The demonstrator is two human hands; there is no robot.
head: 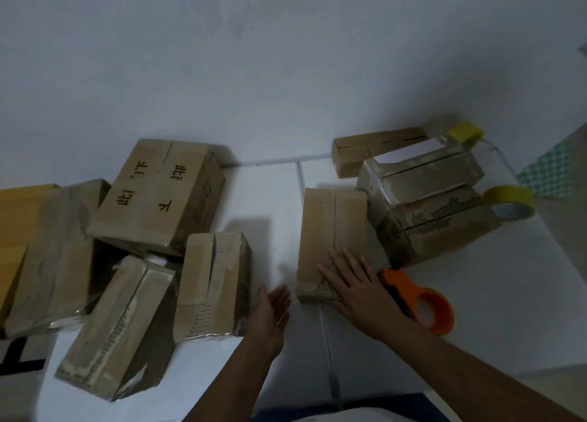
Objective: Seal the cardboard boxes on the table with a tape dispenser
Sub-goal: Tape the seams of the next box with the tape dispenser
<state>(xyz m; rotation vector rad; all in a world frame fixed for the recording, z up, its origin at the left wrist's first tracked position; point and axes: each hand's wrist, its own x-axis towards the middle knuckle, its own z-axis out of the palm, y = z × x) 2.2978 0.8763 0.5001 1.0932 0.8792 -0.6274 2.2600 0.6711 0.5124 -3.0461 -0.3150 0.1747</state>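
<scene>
A flat cardboard box [330, 228] lies in the middle of the white table [273, 193]. My right hand [355, 285] rests flat on the box's near end, fingers spread and straight. My left hand [273, 310] hovers open just left of that box, palm facing right, holding nothing. The orange tape dispenser [425, 304] lies on the table right of my right hand, partly hidden by my wrist. Taped boxes are piled on the left, one with black characters [158, 196] and one upright [212, 282].
More boxes [428, 228] are stacked at the right, a long thin one [374, 148] behind them. Two yellow tape rolls [511, 202] [465, 132] sit by that stack. A wall stands behind the table. The table's right edge runs past the rolls.
</scene>
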